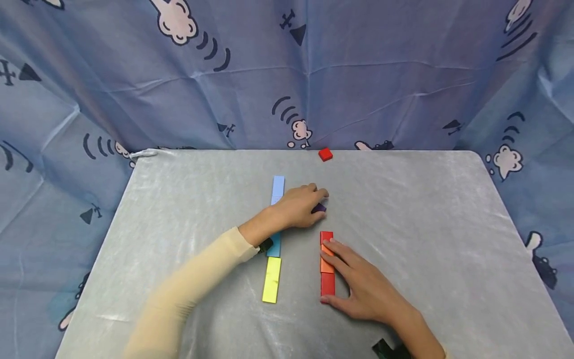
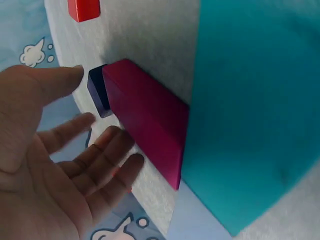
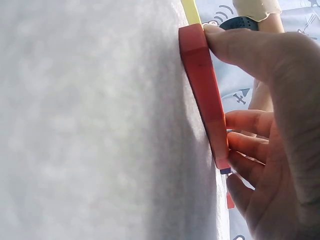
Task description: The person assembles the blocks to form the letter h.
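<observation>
My left hand (image 1: 298, 205) reaches over the middle of the table, thumb and fingers spread around a dark purple block (image 1: 319, 208). In the left wrist view, that dark block (image 2: 99, 91) abuts a magenta block (image 2: 145, 117), which the hand hides in the head view. Its fingertips lie close to both; contact is unclear. On a short row of blocks my right hand (image 1: 369, 286) rests, fingers fairly straight. The row runs from a red block (image 1: 327, 284) through an orange block (image 1: 327, 262) to another red block (image 1: 326, 235). The thumb is at its near end.
Left of that row stands a second line: a light blue block (image 1: 278, 185), a teal block (image 1: 274, 245) and a yellow block (image 1: 271, 280), part of it under the left forearm. A small red block (image 1: 325, 154) lies at the back edge of the grey table (image 1: 426, 209), before a blue curtain (image 1: 358, 65).
</observation>
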Demonstrator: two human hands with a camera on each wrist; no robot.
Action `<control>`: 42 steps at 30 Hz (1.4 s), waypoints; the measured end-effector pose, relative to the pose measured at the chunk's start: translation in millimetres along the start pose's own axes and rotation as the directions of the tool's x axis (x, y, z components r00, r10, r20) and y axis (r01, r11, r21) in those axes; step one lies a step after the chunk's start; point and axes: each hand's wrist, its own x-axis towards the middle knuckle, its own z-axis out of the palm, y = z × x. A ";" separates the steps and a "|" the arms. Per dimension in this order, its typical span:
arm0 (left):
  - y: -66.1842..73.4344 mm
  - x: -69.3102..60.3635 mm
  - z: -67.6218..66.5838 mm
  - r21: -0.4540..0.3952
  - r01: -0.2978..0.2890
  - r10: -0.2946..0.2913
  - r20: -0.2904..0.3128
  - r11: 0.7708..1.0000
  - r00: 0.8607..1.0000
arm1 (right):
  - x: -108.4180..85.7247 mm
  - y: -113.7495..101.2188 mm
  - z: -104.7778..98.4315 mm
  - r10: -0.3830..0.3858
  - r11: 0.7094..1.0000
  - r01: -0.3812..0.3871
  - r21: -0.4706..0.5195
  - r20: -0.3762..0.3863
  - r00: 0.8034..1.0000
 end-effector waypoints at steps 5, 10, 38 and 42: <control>2.2 -1.5 2.2 0.002 0.060 -0.060 -0.029 0.998 0.998 | 0.4 -0.9 0.9 -0.006 1.000 0.006 -0.007 -0.006 1.000; 3.8 -3.9 3.4 -0.013 0.056 -0.056 -0.025 0.998 0.998 | 0.1 -0.3 1.3 -0.016 1.000 0.016 -0.010 -0.013 1.000; -6.5 -21.0 5.4 -0.041 -0.076 0.076 0.009 0.996 0.997 | -1.3 -0.8 2.5 -0.042 0.999 0.042 -0.004 -0.054 0.998; -9.4 -23.1 5.8 -0.062 -0.095 0.095 0.008 0.994 0.995 | -1.0 -1.5 1.3 -0.030 1.000 0.030 0.004 -0.040 0.999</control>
